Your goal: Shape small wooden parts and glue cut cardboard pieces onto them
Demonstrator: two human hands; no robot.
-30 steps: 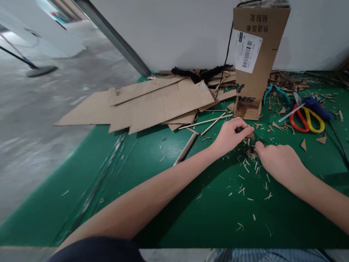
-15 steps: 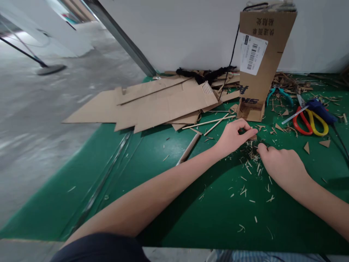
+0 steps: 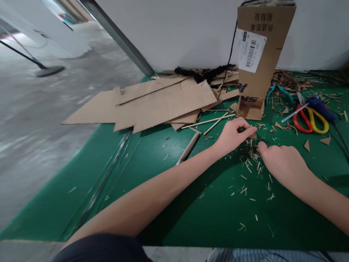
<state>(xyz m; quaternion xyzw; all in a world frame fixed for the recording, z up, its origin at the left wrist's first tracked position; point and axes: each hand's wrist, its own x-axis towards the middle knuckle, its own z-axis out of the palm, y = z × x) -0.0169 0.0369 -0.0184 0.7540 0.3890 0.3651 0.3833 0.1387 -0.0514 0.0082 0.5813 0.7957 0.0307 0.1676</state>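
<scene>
My left hand (image 3: 235, 134) pinches a small brown cardboard piece (image 3: 253, 136) between thumb and fingers, just in front of the tall cardboard box (image 3: 261, 62). My right hand (image 3: 285, 162) is closed beside it, thumb pointing toward the left fingertips. A small dark tip shows at the right thumb, but the fist hides whatever it belongs to. Pale thin shavings (image 3: 255, 156) lie below and between the two hands on the green tabletop (image 3: 204, 211).
Flat cardboard sheets (image 3: 166, 105) and thin wooden sticks (image 3: 208, 122) lie left of the box. A cardboard tube (image 3: 188, 148) rests near my left forearm. Scissors (image 3: 302, 122), a blue glue gun (image 3: 319, 107) and teal pliers (image 3: 280, 91) lie to the right, among scraps.
The camera view has shifted very slightly. Both hands stay in nearly the same place, the right one a touch higher in view.
</scene>
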